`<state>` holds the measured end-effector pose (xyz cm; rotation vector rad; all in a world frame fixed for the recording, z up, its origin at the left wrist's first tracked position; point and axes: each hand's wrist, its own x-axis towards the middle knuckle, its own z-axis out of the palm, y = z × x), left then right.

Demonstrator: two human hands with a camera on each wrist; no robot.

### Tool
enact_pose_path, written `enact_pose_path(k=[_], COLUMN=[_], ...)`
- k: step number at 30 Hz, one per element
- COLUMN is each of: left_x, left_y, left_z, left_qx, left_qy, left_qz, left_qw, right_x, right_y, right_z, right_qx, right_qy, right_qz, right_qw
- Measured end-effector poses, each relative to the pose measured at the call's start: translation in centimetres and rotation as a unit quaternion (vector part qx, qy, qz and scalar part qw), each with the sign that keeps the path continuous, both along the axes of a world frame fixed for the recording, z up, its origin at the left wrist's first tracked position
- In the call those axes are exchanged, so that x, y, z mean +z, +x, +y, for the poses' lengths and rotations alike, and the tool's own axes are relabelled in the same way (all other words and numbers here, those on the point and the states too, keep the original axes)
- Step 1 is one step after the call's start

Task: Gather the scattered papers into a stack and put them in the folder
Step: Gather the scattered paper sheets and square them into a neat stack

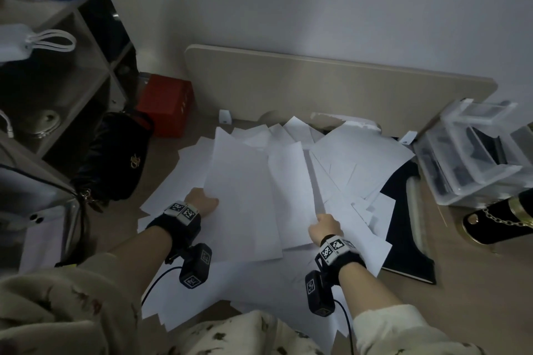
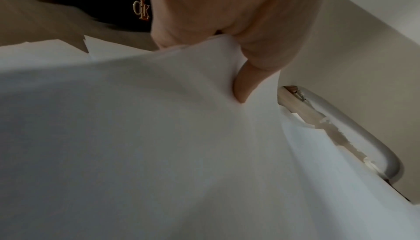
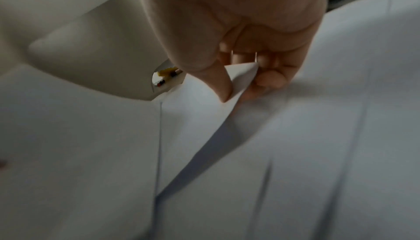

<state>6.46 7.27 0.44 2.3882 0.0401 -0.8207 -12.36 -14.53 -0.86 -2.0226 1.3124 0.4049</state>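
Observation:
Several white papers (image 1: 340, 170) lie scattered and overlapping on the floor. My left hand (image 1: 202, 201) grips the left edge of a large sheet (image 1: 242, 196), its thumb on top of the paper (image 2: 159, 136). My right hand (image 1: 326, 228) pinches the near corner of another sheet (image 1: 291, 181) between thumb and fingers (image 3: 268, 78), lifting that corner (image 3: 240, 74). A dark folder (image 1: 403, 228) lies open at the right, partly buried under the sheets.
A black handbag (image 1: 115, 158) and a red box (image 1: 165, 108) sit at the left by a shelf unit (image 1: 72, 72). A beige board (image 1: 331, 89) leans on the wall behind. Clear plastic boxes (image 1: 473, 153) and a black shoe (image 1: 499, 219) are at the right.

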Motion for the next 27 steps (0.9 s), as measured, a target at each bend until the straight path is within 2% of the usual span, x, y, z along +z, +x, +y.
enact_pose_path(k=[8, 17, 22, 27], left_x=[0.8, 1.3, 1.8, 1.2], left_y=[-0.2, -0.2, 0.3, 1.3], left_z=[2.3, 1.9, 1.0, -0.5], left_qx=[0.098, 0.101, 0.103, 0.090], left_qy=[-0.046, -0.047, -0.057, -0.072], left_qz=[-0.019, -0.018, -0.012, -0.008], left_qw=[0.994, 0.994, 0.993, 0.993], right_x=[0.3, 0.1, 0.2, 0.1], right_y=[-0.7, 1.6, 3.9, 5.6], right_z=[1.2, -0.6, -2.7, -4.8], right_qx=[0.064, 0.037, 0.028, 0.088], right_qy=[-0.007, -0.047, -0.065, -0.138], right_qz=[0.027, -0.040, -0.043, -0.029], right_qw=[0.998, 0.997, 0.997, 0.986])
